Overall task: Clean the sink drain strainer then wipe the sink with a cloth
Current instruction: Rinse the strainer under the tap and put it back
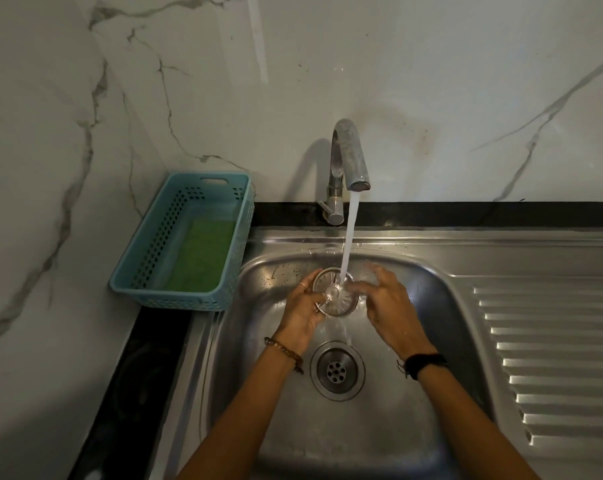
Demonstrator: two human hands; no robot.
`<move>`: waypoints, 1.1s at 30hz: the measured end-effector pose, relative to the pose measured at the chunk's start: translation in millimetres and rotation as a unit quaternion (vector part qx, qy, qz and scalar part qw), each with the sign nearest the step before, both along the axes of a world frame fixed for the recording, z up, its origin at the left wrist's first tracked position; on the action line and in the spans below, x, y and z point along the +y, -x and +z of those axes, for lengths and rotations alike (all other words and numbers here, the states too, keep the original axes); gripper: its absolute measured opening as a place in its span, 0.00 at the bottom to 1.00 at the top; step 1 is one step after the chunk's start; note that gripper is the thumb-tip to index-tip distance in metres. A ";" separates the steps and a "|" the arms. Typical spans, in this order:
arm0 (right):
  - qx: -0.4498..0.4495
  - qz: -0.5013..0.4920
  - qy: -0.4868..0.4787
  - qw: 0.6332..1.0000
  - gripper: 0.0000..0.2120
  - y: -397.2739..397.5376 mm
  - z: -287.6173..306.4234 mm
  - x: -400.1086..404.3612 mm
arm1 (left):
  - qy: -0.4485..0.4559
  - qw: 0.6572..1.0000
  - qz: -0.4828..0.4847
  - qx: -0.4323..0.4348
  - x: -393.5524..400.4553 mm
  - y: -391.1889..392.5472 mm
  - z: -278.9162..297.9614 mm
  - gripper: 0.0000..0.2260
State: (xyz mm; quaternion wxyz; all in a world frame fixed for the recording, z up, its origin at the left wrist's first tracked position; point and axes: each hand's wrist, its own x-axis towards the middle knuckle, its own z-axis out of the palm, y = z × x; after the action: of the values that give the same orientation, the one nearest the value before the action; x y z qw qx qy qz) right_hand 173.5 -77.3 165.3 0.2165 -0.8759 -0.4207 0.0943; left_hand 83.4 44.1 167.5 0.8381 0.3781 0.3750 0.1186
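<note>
A round metal drain strainer [339, 299] is held tilted under the running water from the tap [349, 157], above the steel sink [442, 306]. My left hand [301, 308] grips its left rim. On the strainer's right side my right hand [388, 299] has its fingers spread and touches the edge; it looks blurred. Water splashes off the strainer's face. Below my hands the open drain hole [337, 370] sits in the basin floor. A green cloth [201, 259] lies in a blue basket [144, 268] left of the sink.
A ribbed steel draining board [556, 358] runs to the right of the basin. The marble wall [431, 81] stands behind the tap. A dark counter strip [137, 393] lies along the sink's left side, under the basket.
</note>
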 end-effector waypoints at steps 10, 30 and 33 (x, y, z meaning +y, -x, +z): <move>-0.080 0.123 0.074 0.986 0.30 8.8 -13.4 -12.4 | 0.024 0.999 0.012 -0.020 -2.8 1.2 -10.0 0.22; 0.617 -0.091 -0.050 0.780 0.07 -34.5 61.1 53.6 | 0.082 0.996 0.043 -0.014 7.5 -14.5 3.4 0.25; 0.614 -0.095 -0.069 0.780 0.09 -36.7 55.3 51.6 | 0.019 1.000 0.021 0.000 10.7 -14.6 6.8 0.21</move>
State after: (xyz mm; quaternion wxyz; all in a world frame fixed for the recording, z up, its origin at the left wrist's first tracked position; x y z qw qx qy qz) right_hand 210.2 -25.7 220.6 0.4968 -0.6505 -0.1184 0.5621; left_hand 98.0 54.8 174.3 0.8423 0.3543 0.3850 0.1296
